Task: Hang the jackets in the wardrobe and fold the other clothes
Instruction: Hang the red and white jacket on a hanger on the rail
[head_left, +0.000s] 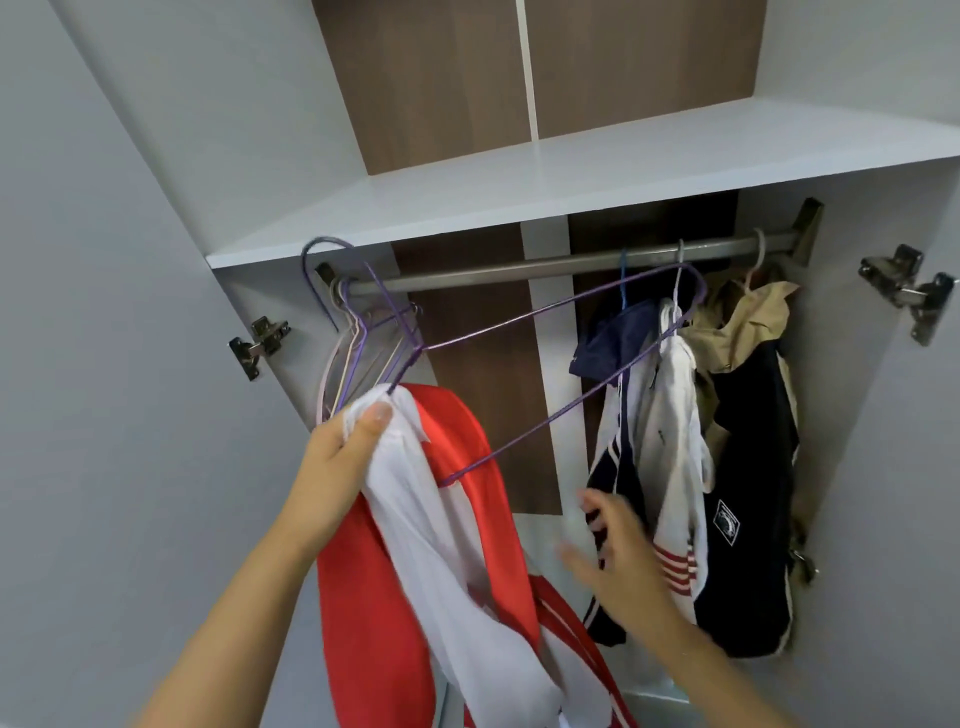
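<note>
- Jacket, red and white (415, 545): held up in front of the open wardrobe, draped from my left hand and trailing down out of view at the bottom edge. It is not yet on the rail.
- Left hand (337, 457): fingers and thumb curled tight round the white collar area of the jacket, together with one end of the purple wire hanger (519, 374). Firm grip, carrying the garment's weight.
- Right hand (618, 551): fingers spread and relaxed, holding nothing, blurred, positioned just in front of the hanging garments and near the jacket's right side.
- Purple wire hanger: its hook points up to the left near the shelf edge; one shoulder end sits under the jacket fabric, the other end stands bare, reaching toward the hung clothes.
- Step in hand, by my judgement: dressing the jacket onto the hanger, one shoulder seated, the other outstanding.
- Next move calls for: my free hand to take the loose shoulder of the jacket and draw it over the bare end, then lift the hook onto the rail (519, 267).
- Rail: spare hangers (358, 353) bunched at the left end; navy jacket (613, 338), white jacket (670, 415) and tan-and-dark jacket (748, 415) hung at the right. A bare stretch lies between.
- Shelf (519, 197) sits close above the rail; hook clearance looks tight.
</note>
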